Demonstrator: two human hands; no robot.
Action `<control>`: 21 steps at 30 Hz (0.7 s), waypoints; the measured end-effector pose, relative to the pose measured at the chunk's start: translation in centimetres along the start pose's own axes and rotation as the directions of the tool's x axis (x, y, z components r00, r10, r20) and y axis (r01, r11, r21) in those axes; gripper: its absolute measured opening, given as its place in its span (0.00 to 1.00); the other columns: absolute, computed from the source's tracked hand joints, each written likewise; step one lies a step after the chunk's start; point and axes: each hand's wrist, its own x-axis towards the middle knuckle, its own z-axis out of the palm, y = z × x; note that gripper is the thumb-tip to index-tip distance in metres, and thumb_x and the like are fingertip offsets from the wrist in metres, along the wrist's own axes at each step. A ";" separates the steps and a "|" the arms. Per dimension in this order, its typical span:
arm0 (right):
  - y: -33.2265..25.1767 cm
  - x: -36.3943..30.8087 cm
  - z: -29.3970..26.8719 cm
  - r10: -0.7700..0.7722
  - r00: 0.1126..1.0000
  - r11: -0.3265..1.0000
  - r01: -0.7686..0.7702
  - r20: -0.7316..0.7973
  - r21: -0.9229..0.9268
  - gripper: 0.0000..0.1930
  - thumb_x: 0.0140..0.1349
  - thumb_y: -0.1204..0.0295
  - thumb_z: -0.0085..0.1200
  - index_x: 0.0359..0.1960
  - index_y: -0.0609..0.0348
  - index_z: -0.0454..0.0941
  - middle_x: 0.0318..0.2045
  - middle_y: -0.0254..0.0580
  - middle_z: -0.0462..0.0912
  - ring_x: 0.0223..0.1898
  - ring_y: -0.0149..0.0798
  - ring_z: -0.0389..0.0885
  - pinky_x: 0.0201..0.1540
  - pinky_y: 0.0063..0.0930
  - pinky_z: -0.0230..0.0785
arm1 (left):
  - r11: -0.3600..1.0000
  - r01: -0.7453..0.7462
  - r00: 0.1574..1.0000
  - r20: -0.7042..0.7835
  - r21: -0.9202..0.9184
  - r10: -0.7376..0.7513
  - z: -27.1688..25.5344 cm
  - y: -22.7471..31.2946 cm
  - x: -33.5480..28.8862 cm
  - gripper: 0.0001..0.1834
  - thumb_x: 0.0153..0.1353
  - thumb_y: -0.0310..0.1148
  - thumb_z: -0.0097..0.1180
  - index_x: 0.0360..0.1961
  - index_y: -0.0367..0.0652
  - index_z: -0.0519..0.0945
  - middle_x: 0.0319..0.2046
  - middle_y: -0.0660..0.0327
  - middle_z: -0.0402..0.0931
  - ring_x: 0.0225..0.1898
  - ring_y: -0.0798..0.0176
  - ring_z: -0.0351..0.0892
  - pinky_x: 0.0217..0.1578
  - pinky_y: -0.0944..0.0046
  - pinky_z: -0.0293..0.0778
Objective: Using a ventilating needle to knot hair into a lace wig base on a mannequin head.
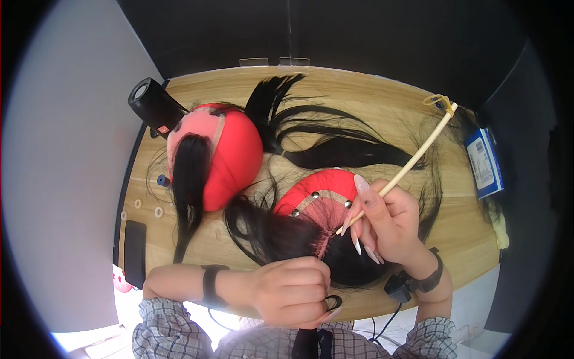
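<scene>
In front of me sits a red head form (323,179) with a pink mesh wig cap (314,209), edged by a tan band with silver pin heads. Black hair (269,233) spreads from the cap to both sides of a parted pink strip. My right hand (391,224) pinches a thin pale wooden stick (427,140), its lower tip touching the cap by the part. A rubber band (438,102) is looped at its upper end. Closed in a fist just below the cap, my left hand (293,290) grips a bundle of black hair (305,344) hanging beneath it.
At left stands a second red head form (239,155) with a black hair lock (190,173), beside a black cylindrical speaker (149,105). Long black hair (353,152) lies behind. White rings (158,212), a blue spool (162,180), a black flat case (136,245) and a blue-white box (484,163) flank the work.
</scene>
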 end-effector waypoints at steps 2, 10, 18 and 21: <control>0.0 0.0 0.1 0.006 1.000 1.000 -0.006 -0.015 0.017 0.12 0.72 0.69 0.45 0.34 0.64 0.76 0.20 0.36 0.77 0.12 0.18 0.65 0.14 0.12 0.54 | 1.000 0.005 1.000 -0.001 0.005 -0.005 0.0 0.0 0.0 0.07 0.51 0.22 0.57 0.19 0.35 0.74 0.20 0.59 0.70 0.23 0.61 0.72 0.31 0.62 0.79; 0.0 -0.1 0.3 0.016 0.999 1.000 -0.015 -0.052 0.024 0.11 0.72 0.70 0.46 0.39 0.66 0.77 0.21 0.39 0.79 0.12 0.18 0.66 0.15 0.11 0.56 | 0.999 -0.031 0.998 0.046 0.013 0.031 -0.3 0.2 -0.2 0.07 0.55 0.25 0.58 0.22 0.35 0.76 0.20 0.60 0.69 0.24 0.61 0.72 0.33 0.62 0.78; 0.1 0.0 0.3 -0.035 0.999 0.999 0.035 -0.026 0.010 0.12 0.71 0.72 0.47 0.48 0.68 0.77 0.28 0.43 0.82 0.13 0.18 0.67 0.16 0.10 0.57 | 0.999 -0.029 0.997 0.077 0.035 0.026 -0.2 0.4 -0.2 0.08 0.57 0.25 0.58 0.22 0.36 0.76 0.20 0.60 0.69 0.24 0.61 0.71 0.33 0.62 0.78; 0.1 0.0 0.2 -0.014 1.000 1.000 0.014 -0.023 0.001 0.13 0.71 0.72 0.46 0.49 0.68 0.77 0.28 0.44 0.82 0.13 0.18 0.67 0.15 0.10 0.57 | 0.999 -0.016 0.997 0.073 0.029 0.014 -0.1 0.4 -0.2 0.08 0.57 0.25 0.59 0.22 0.36 0.76 0.21 0.61 0.68 0.24 0.61 0.71 0.33 0.62 0.78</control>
